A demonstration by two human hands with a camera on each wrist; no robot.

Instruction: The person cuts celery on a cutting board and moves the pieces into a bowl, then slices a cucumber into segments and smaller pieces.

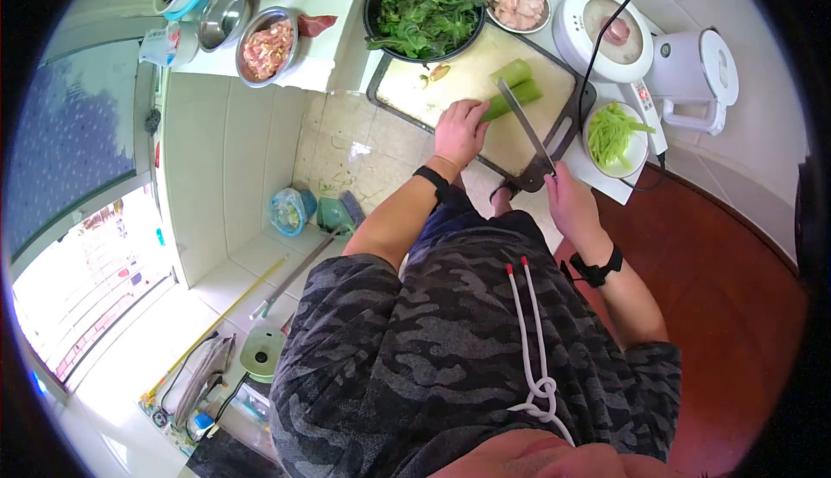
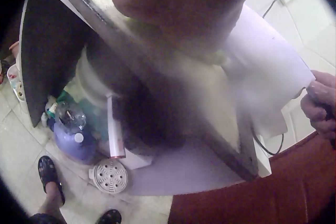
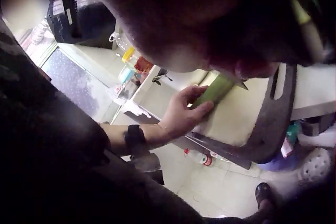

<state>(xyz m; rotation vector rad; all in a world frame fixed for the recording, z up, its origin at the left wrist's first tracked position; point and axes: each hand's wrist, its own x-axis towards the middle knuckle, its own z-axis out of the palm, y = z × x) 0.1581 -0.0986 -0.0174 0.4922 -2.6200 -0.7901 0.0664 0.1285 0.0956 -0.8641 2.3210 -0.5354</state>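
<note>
On the cutting board (image 1: 467,67), my left hand (image 1: 460,133) grips the near end of a thick peeled green stem (image 1: 495,109), which looks like celtuce. Thumb and fingers lie on either side of this stem (image 3: 216,90) in the right wrist view. My right hand (image 1: 570,203) holds a kitchen knife (image 1: 530,128) by its handle, its blade slanting across the green pieces. Beyond the blade lies another green piece (image 1: 512,71). In the left wrist view my left hand (image 2: 178,8) fills the top and hides the stem; my right hand (image 2: 319,103) shows at the edge.
A black pan of leafy greens (image 1: 424,15) and a bowl of pale meat (image 1: 518,6) stand behind the board. To its right are a bowl of green shreds (image 1: 615,136), a white cooker (image 1: 603,32) and a kettle (image 1: 697,80). Minced meat (image 1: 267,48) sits left.
</note>
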